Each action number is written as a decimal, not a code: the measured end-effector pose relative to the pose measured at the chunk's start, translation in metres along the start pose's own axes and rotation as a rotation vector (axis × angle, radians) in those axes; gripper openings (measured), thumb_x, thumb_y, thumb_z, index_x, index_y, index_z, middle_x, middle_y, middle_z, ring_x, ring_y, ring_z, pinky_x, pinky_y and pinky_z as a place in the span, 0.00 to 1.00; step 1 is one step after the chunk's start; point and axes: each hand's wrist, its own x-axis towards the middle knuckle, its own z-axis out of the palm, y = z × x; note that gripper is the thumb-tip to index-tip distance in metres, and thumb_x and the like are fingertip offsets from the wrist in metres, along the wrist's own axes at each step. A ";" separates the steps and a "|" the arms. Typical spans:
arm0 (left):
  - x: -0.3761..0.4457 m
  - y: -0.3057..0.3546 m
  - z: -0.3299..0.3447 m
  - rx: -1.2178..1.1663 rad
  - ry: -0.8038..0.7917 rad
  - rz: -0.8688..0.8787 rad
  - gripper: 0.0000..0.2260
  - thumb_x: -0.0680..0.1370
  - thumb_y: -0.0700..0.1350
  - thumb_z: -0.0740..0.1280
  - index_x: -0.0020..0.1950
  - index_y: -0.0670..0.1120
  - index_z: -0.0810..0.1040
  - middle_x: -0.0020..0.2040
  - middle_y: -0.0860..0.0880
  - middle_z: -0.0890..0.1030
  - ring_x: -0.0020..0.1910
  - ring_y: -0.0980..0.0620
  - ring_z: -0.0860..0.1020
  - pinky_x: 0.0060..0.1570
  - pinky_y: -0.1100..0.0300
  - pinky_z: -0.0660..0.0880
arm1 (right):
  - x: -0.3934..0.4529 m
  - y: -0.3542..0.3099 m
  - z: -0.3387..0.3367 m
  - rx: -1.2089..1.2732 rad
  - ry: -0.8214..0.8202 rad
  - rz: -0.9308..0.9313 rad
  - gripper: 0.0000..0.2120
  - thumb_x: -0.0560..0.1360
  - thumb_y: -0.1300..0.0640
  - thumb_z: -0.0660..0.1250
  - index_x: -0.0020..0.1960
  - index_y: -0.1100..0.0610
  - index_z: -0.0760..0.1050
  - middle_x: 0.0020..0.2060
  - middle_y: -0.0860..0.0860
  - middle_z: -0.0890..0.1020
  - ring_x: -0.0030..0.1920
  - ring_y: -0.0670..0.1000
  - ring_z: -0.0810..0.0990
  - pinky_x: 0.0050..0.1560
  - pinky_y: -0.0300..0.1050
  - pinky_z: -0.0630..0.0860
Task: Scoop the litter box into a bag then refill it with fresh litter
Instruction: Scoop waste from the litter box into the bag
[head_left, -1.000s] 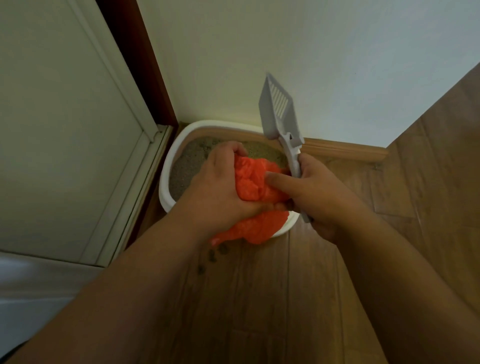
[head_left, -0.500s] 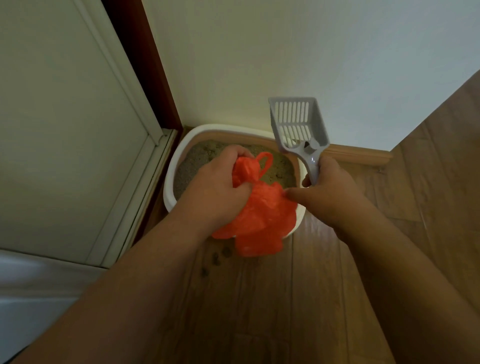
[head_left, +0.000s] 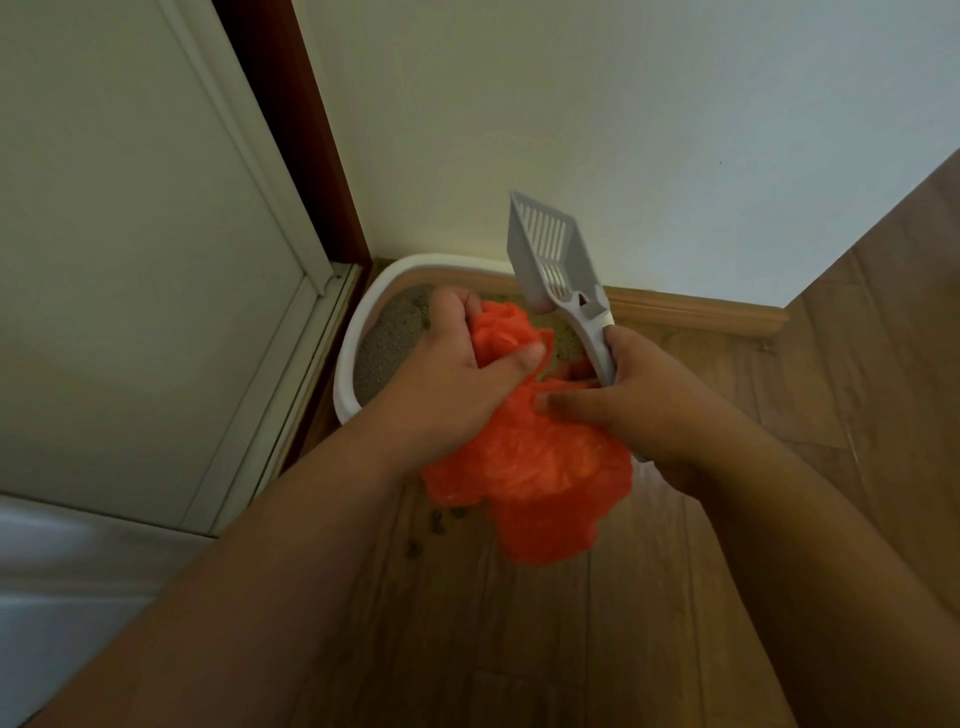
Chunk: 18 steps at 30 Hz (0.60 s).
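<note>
- The left hand (head_left: 457, 374) was closed around the crumpled top of an orange plastic bag (head_left: 540, 478), the thumb pressed over the bunched plastic.
- The right hand (head_left: 639, 410) was wrapped around the handle of a grey slotted litter scoop (head_left: 550, 260), while its thumb and a fingertip pinched the bag's near edge.
- The scoop stood tilted, its slotted head up and leaning left against the pale wall (head_left: 623, 130); no clumps could be seen inside it.
- The bag hung between the two hands, its loose lower part drooping over the near rim of the litter box and the wooden floor (head_left: 571, 649).
- The white litter box (head_left: 358, 312) sat in the far corner, against the wall and just right of a pale door (head_left: 130, 260); grey litter (head_left: 395, 332) filled it, partly hidden by the hands.
- A few dark pellets (head_left: 436, 525) lay on the floor just near of the box, under the bag's left edge.
- A wooden skirting board (head_left: 701, 312) ran along the wall to the right.
</note>
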 end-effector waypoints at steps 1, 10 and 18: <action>0.001 -0.002 -0.002 -0.007 -0.045 -0.004 0.22 0.76 0.56 0.73 0.62 0.54 0.65 0.57 0.59 0.73 0.54 0.60 0.76 0.50 0.55 0.79 | -0.001 0.000 -0.001 -0.017 0.021 0.001 0.23 0.69 0.55 0.80 0.59 0.48 0.74 0.50 0.50 0.85 0.49 0.54 0.86 0.48 0.58 0.85; 0.006 -0.012 -0.011 0.244 -0.021 0.032 0.23 0.74 0.51 0.76 0.67 0.60 0.75 0.54 0.61 0.80 0.53 0.64 0.78 0.52 0.62 0.77 | -0.003 -0.001 -0.008 -0.104 0.130 -0.015 0.21 0.70 0.56 0.80 0.57 0.52 0.73 0.49 0.53 0.82 0.46 0.55 0.85 0.43 0.54 0.85; 0.000 -0.008 -0.002 0.080 -0.177 0.196 0.30 0.81 0.35 0.61 0.70 0.70 0.68 0.67 0.64 0.75 0.68 0.63 0.73 0.68 0.54 0.72 | -0.005 -0.004 0.000 0.013 0.093 -0.079 0.25 0.70 0.44 0.77 0.64 0.47 0.74 0.54 0.47 0.84 0.55 0.53 0.84 0.54 0.57 0.83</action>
